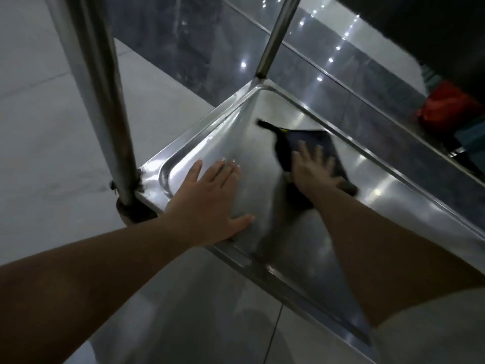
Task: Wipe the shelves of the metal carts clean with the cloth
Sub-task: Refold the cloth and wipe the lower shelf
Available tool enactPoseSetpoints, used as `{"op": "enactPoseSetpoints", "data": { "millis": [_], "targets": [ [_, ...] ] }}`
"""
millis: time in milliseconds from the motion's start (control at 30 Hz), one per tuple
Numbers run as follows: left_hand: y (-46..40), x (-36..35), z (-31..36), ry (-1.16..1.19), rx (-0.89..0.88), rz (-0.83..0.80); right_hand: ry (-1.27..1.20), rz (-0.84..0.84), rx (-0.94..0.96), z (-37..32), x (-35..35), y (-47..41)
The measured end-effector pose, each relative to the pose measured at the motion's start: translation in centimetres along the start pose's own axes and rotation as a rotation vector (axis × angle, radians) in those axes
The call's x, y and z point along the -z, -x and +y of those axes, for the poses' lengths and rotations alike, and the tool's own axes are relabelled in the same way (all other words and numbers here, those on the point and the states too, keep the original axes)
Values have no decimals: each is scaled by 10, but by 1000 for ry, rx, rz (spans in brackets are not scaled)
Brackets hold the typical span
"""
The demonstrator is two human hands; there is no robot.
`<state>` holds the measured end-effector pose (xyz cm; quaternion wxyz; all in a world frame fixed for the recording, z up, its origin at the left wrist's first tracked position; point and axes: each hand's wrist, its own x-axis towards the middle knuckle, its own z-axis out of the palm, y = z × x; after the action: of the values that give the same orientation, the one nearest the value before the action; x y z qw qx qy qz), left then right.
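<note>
Dark cloth [312, 151] flat on steel shelf [341, 206] — right hand [312, 172] presses it, left hand [210, 203] splayed.

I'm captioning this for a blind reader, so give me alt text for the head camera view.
A right hand presses a dark cloth flat on a shiny metal cart shelf, while the left hand rests open on the shelf near an upright post.

Dark cloth [315, 143] flat on steel shelf [380, 185]
</note>
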<state>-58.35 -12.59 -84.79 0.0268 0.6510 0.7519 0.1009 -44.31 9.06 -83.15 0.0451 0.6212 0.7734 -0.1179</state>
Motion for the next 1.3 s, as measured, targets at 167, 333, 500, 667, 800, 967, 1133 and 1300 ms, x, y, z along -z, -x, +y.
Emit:
{"op": "enactPoseSetpoints", "data": {
  "millis": [167, 333, 500, 667, 800, 967, 1133, 1300],
  "targets": [
    [-1, -2, -5, 45, 0, -7, 29, -72, 402, -115, -20, 7],
    [0, 1, -7, 36, -18, -32, 23, -29, 230, -43, -3, -9],
    [-3, 4, -4, 37, -18, -49, 154, -65, -42, 112, 16, -8],
    [-12, 13, 16, -36, 69, -163, -70, 26, -324, 187, 15, 53],
    [-27, 15, 54, -111, 170, -288, -20, 39, -200, 177, 2, 119],
    [-35, 0, 121, -90, 28, -319, 95, 85, 187, 177, -27, 197],
    [-48, -10, 156, -150, -18, -397, 62, 85, 25, 262, -13, 212],
    [-48, -7, 158, -162, 13, -408, 47, 2, -469, 400, 5, 248]
  ]
}}
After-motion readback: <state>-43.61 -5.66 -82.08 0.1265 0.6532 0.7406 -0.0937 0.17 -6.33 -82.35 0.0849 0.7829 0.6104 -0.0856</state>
